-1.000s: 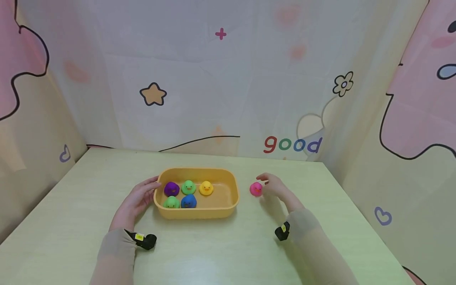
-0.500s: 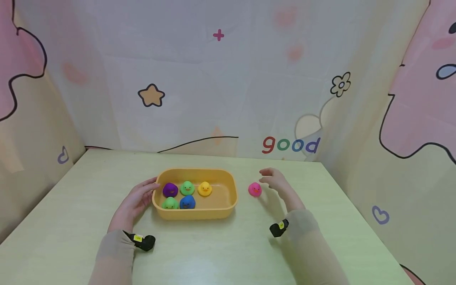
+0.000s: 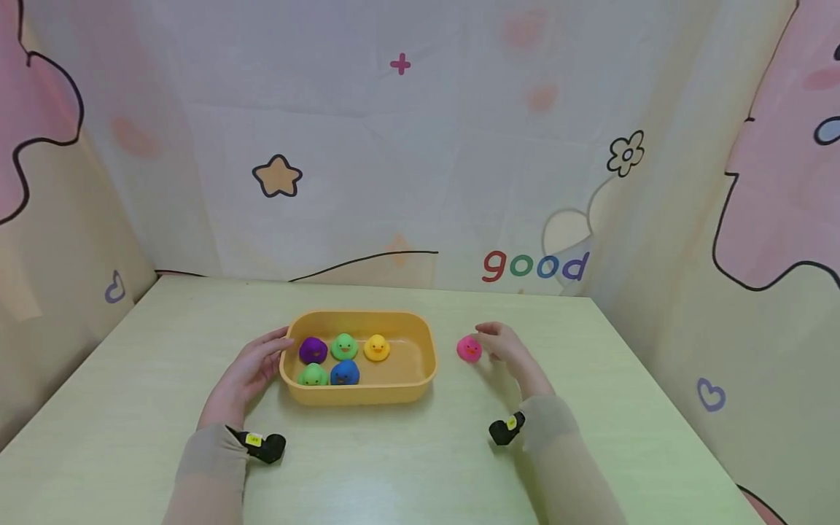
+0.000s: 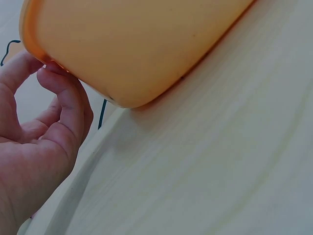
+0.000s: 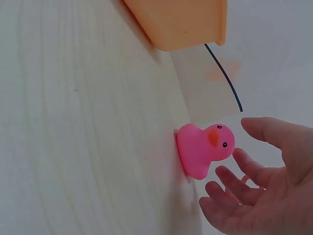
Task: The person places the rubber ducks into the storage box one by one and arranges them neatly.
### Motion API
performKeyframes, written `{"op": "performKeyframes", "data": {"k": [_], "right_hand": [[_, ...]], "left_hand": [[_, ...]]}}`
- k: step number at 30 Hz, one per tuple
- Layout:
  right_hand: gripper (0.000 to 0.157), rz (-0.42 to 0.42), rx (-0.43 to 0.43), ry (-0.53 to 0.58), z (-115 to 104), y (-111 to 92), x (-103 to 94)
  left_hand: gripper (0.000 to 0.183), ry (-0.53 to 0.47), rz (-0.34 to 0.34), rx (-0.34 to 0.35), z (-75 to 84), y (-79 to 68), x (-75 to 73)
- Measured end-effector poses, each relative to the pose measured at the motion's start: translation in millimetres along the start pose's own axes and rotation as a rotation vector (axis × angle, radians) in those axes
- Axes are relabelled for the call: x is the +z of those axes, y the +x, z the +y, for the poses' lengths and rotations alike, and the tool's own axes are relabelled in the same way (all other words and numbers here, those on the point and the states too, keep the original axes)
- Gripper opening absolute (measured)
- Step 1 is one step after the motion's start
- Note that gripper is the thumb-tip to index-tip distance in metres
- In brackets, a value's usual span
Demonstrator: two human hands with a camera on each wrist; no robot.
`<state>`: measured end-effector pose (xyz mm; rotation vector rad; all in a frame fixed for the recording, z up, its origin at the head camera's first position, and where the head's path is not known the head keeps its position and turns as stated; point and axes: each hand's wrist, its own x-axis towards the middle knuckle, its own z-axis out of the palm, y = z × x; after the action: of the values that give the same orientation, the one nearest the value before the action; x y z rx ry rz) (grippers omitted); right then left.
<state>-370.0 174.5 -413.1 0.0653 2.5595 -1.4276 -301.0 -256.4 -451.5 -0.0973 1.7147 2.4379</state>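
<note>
A yellow plastic bin (image 3: 357, 394) stands on the table, holding several rubber ducks: a purple duck (image 3: 313, 350), a green duck (image 3: 344, 346), another green duck (image 3: 313, 375), a blue duck (image 3: 345, 372) and a yellow duck (image 3: 377, 348). At its left end my left hand (image 3: 258, 368) holds the rim, curled fingers (image 4: 68, 95) against the end wall. Right of the bin a pink rubber duck (image 5: 203, 149) sits upright on the table. My right hand (image 3: 508, 348) is just beside it, fingers spread and apart, fingertips close to the duck's head. Nothing is in its grasp.
The pale table (image 3: 367, 467) reaches back to a printed cloth backdrop (image 3: 354, 146), with cloth on both sides as well. Each wrist wears a small black camera, the left camera (image 3: 265, 446) and the right camera (image 3: 505, 430).
My right hand first lifts slightly away from the pink duck, then comes back down beside it. My left hand stays at the bin's end; the ducks have not moved.
</note>
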Motion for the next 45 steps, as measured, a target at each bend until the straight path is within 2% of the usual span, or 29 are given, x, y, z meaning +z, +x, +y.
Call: {"op": "performKeyframes", "data": {"k": [3, 10, 18, 26, 37, 45], "right_hand": [[0.05, 0.008, 0.02, -0.001, 2.9, 1.0, 2.4], [0.056, -0.01, -0.015, 0.002, 9.0, 3.1, 6.4], [0.061, 0.0, -0.012, 0.022, 13.2, 3.9, 9.7], [0.056, 0.039, 0.017, 0.009, 13.4, 8.6, 15.5], [0.05, 0.084, 0.008, 0.023, 13.5, 8.5, 19.7], [0.052, 0.072, 0.057, 0.118, 2.8, 3.2, 16.7]], "left_hand": [[0.07, -0.004, -0.005, 0.003, -0.4, -0.4, 0.0], [0.069, 0.007, -0.004, 0.008, -0.3, -1.1, 0.0], [0.07, 0.0, 0.001, -0.003, -0.2, -1.2, -0.4], [0.07, -0.011, -0.001, 0.003, -0.4, -1.4, -3.4], [0.068, -0.004, -0.011, 0.015, -1.1, -0.2, -2.7], [0.068, 0.002, -0.009, 0.016, -1.4, 0.5, -2.3]]}}
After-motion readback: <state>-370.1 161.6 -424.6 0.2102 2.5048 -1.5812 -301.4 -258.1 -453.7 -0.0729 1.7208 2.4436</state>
